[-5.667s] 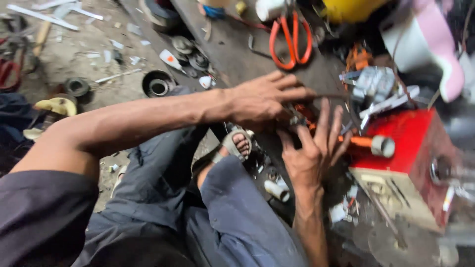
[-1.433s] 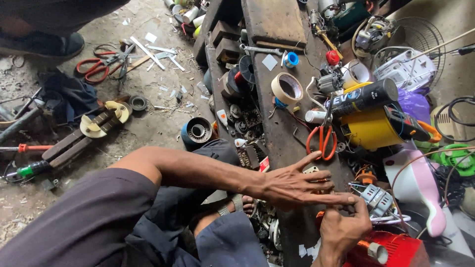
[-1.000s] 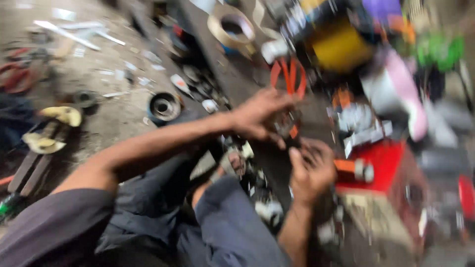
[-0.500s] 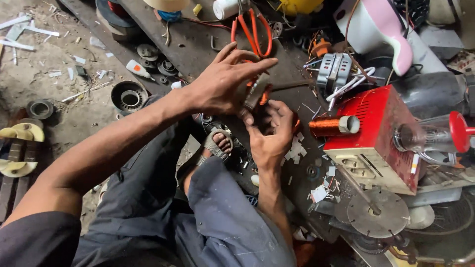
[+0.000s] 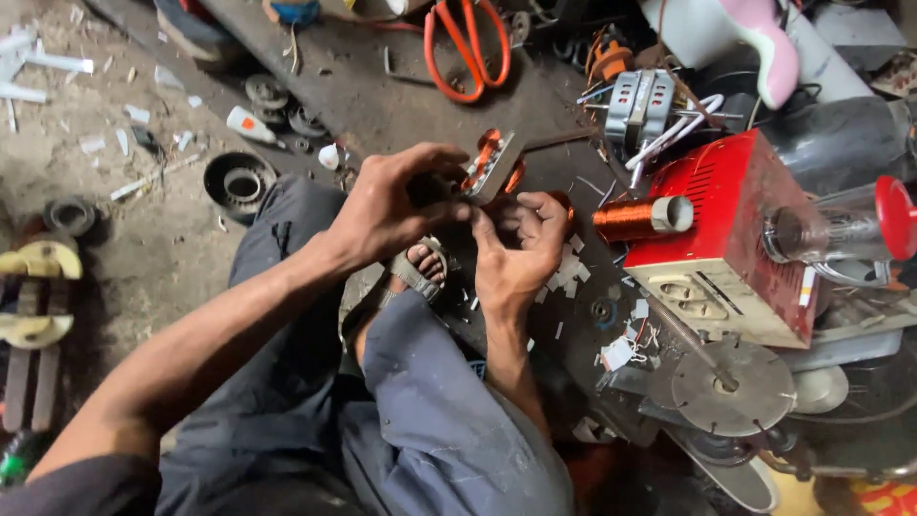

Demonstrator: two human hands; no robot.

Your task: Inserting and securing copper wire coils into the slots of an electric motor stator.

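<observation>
A small metal part wound with copper wire (image 5: 492, 164) is held near the middle of the frame, a little above centre, over the dark surface (image 5: 382, 86). The left hand (image 5: 387, 205) is curled on it, fingers clamped at its lower end. The right hand (image 5: 516, 248) is just beside it; its fingers are bent, but whether anything is pinched cannot be told. The thin wire could be snapped if pulled hard. The part could be dropped among the paper scraps (image 5: 571, 272).
</observation>
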